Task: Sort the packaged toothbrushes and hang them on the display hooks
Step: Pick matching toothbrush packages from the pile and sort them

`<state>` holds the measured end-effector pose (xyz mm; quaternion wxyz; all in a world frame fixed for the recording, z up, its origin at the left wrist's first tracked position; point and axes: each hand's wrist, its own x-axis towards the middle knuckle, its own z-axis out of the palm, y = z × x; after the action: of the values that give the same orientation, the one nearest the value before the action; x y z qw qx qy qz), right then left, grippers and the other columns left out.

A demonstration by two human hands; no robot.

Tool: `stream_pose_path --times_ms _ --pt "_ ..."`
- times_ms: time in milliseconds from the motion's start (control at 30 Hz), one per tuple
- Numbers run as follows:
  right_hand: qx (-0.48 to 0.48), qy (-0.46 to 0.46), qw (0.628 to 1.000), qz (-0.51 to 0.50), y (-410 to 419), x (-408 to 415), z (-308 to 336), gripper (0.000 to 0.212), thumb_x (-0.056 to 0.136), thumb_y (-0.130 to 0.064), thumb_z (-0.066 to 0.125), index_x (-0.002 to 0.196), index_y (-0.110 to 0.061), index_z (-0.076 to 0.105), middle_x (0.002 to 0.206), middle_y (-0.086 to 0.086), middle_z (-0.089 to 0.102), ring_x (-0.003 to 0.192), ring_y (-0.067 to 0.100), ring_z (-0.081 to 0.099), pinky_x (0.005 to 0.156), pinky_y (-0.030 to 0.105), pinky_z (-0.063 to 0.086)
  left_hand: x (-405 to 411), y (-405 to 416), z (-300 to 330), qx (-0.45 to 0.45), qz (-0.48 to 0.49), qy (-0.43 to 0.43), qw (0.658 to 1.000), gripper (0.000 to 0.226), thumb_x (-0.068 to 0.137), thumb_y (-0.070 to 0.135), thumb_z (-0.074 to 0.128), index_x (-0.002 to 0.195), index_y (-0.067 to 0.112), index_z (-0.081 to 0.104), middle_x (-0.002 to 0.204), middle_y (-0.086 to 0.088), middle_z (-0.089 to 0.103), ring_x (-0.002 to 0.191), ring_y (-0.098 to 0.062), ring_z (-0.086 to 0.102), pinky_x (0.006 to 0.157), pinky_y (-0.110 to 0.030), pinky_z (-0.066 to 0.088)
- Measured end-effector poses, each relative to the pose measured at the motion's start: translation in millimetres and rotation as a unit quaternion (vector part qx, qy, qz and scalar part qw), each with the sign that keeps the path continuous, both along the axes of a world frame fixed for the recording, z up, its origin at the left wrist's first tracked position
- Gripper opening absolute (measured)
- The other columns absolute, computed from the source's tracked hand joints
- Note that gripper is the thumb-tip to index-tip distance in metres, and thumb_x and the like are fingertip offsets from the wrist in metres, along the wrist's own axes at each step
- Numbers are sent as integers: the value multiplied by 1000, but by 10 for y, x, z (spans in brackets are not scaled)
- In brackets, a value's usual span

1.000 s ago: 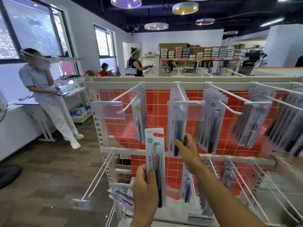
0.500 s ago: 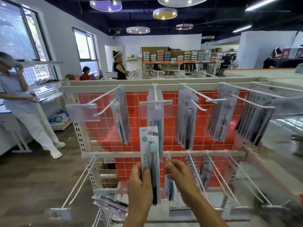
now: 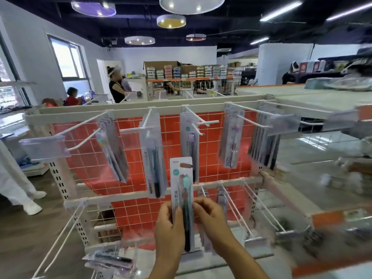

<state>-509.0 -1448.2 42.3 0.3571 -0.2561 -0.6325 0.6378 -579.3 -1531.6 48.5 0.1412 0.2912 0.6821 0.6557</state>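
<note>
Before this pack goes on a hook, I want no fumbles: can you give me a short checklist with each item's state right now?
1. Left hand grip on the pack: ok, fingers curled round its lower left edge.
2. Right hand steadying the pack: ok, fingers at its right edge.
3. Pack upright, hang slot on top: ok.
4. Pack's type readable: ok, teal bristles and dark handle show.
5. Matching hook picked: cannot tell; the far-left hook holds packs with a teal head, but they are blurred.
6. Room on that hook: ok, most of its length is bare.
</note>
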Motion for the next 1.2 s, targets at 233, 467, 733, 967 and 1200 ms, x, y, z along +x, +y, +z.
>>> stream_pose_path --times_ms 233,467,733,967,1200 --pt "1 3 1000 -31 164 382 -31 19 97 -8 50 92 -7 68 89 7 71 86 22 67 81 35 57 343 186 2 -7 -31 13 999 11 97 23 51 91 28 59 80 5 66 72 -12 61 58 -20 45" --pt "5 -11 998 -61 292 708 -145 20 97 -7 49 89 -9 68 86 5 71 82 18 67 76 31 57 569 351 -106 -34 -45 23 998 15 96 22 52 89 28 64 80 6 68 74 -11 63 61 -20 45" --pt "-8 -59 996 -60 258 835 -440 21 97 -12 49 88 -13 68 85 6 69 82 22 65 79 39 56 646 292 -390 -82 -39 17 996 18 97 24 53 85 28 65 75 8 66 69 -8 59 56 -15 40" --pt "-41 -73 996 -43 111 780 -646 23 98 -11 48 88 -13 69 90 6 68 85 19 66 79 31 57 644 120 -473 -125 -16 17 992 22 97 23 51 81 36 59 82 10 61 78 -2 56 61 -14 37" --pt "-59 -92 991 -72 26 761 -848 24 97 -6 47 86 -10 69 83 2 69 83 19 66 78 33 58 604 -15 -617 -186 -44 61 980 14 99 24 49 98 32 61 83 23 55 77 7 52 64 3 37"
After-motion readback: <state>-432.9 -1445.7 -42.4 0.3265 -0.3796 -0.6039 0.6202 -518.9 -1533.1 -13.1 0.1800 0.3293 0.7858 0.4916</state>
